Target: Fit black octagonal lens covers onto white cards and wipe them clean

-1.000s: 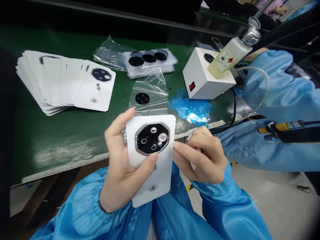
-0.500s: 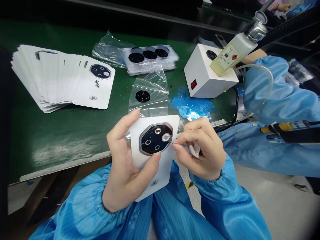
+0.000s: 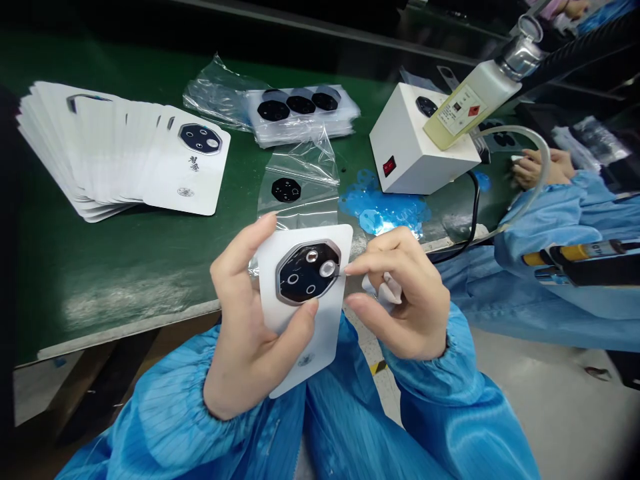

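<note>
My left hand (image 3: 255, 320) is closed round a white phone back cover (image 3: 273, 320), fingers along its left edge and thumb on its face. The cover is tilted up towards me. A black octagonal camera lens plate (image 3: 303, 270) with silver-rimmed holes sits in its upper part. My right hand (image 3: 405, 293) is beside the cover's right edge, its index fingertip close to the lens plate and the thumb apart from it. A crumpled white wipe (image 3: 390, 291) is tucked in that hand's curled fingers. Behind the cover lies a clear bag (image 3: 315, 200) with a black lens plate (image 3: 286, 190) on it.
At the left, a fanned stack of white covers (image 3: 115, 153) lies on the green bench (image 3: 150, 267). Clear trays of black lens plates (image 3: 300, 123) stand at the back. A white box (image 3: 420, 153) bears a bottle (image 3: 470, 100), near blue film scraps (image 3: 385, 203). A co-worker's hands (image 3: 543, 167) are at right.
My right thumb has dropped away from the index finger, opening the pinch. The cover has shifted slightly up and left. The co-worker's arm has drawn back to the right, bringing their hands into view.
</note>
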Motion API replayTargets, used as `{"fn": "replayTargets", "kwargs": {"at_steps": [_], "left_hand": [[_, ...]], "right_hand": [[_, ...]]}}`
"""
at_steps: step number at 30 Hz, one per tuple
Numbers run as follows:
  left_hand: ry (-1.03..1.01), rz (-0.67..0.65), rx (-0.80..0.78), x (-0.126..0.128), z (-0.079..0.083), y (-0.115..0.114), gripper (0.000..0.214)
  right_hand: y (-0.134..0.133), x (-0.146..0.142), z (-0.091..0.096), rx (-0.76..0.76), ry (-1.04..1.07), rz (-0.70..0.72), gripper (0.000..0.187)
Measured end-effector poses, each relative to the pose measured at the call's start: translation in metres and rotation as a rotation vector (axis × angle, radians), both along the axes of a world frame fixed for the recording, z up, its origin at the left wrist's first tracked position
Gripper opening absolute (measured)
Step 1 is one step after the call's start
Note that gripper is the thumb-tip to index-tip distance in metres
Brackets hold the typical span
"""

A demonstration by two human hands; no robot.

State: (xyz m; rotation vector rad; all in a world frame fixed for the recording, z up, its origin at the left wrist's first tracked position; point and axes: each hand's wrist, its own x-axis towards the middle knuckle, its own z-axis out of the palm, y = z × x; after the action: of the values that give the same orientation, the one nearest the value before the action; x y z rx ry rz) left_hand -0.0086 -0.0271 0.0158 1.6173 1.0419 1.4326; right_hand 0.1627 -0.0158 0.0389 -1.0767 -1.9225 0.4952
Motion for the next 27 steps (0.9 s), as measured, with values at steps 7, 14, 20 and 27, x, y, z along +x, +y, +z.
{"fn": "replayTargets", "kwargs": {"at_steps": [7, 14, 20, 27], "left_hand": [[0.012, -0.015, 0.008, 0.0012, 0.0005, 0.0000, 0.081], [0.003, -0.026, 0.032, 0.0058, -0.0001, 0.0021, 0.083], [0.042, 0.022, 0.090, 0.0092, -0.0002, 0.0000, 0.082], [0.031, 0.006, 0.052, 0.0070, -0.0009, 0.0011, 0.081]], "right_hand": [[0.0043, -0.0042, -0.0019, 0.040, 0.001, -0.013, 0.007], [0.0051, -0.0051, -0.0007, -0.013, -0.018, 0.007, 0.008], [0.0050, -0.0068, 0.0009, -0.049, 0.018, 0.012, 0.008], [0.0074, -0.0068, 0.0002, -0.076, 0.016, -0.022, 0.008]]}}
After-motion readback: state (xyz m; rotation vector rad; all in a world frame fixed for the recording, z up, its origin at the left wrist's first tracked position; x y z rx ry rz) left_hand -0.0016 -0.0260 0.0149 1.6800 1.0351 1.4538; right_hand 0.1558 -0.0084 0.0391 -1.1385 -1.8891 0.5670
